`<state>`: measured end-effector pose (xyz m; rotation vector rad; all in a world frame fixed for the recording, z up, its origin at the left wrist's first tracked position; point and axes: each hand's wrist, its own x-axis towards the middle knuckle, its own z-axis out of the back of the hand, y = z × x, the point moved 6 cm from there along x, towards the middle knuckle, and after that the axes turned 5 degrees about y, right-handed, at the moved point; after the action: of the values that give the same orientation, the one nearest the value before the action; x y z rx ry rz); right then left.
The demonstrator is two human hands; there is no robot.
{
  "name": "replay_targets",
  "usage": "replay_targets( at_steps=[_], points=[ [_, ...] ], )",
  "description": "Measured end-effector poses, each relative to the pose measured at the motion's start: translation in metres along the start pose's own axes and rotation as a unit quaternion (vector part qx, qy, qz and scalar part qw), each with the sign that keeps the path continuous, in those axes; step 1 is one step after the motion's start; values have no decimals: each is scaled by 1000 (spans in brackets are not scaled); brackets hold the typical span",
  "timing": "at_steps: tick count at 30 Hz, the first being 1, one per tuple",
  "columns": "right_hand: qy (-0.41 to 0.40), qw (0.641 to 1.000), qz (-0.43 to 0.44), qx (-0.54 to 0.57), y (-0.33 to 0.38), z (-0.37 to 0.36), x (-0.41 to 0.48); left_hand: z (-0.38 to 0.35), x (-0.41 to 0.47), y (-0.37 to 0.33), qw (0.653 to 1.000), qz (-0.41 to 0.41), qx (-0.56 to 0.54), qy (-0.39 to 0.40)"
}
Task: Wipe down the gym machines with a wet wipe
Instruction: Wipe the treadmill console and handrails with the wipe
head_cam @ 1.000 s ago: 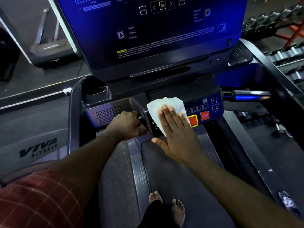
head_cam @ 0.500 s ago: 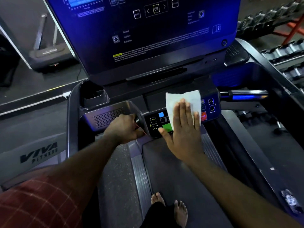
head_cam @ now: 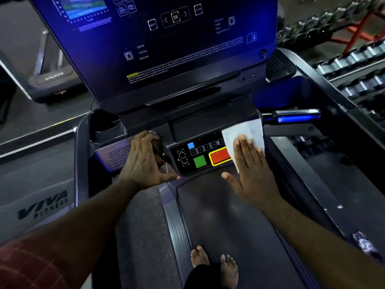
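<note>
Head view: right hand (head_cam: 253, 167), fingers straight, presses the wipe (head_cam: 243, 130) on the right end of the button panel (head_cam: 200, 151), overlapping the red button (head_cam: 219, 156). Left hand (head_cam: 143, 163) seems, through blur, curled round a dark handle (head_cam: 157, 144). Pressing hard could trigger a button while bare feet (head_cam: 214, 261) stand on the belt (head_cam: 229, 215); unpinched, the wipe may slide free.

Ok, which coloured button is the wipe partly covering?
The red button, yellow-bordered; the green button and blue button sit uncovered left of it.
</note>
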<state>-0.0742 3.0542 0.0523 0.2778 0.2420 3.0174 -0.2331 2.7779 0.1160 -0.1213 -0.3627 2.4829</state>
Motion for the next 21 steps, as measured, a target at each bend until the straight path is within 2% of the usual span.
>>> replay_targets(
  at_steps=[3,6,11,17,19,21],
  points=[
    [21,999,12,-23,-5,-3,-13,10,-4,-4,999,-18,-21,-45],
    [0,999,32,-35,-2,12,15,23,9,-17,993,-26,-82,-86],
    [-44,998,35,-22,4,31,58,15,56,-37,989,-4,-134,-58],
    [-17,998,48,-37,-8,-3,-2,-2,67,-28,991,-3,-122,-55],
    [-30,999,25,-34,-19,-2,-2,-1,68,-30,992,-8,-112,-63],
    [-65,997,-48,0,-30,10,17,0,68,-32,993,-9,-104,-63]
  ],
)
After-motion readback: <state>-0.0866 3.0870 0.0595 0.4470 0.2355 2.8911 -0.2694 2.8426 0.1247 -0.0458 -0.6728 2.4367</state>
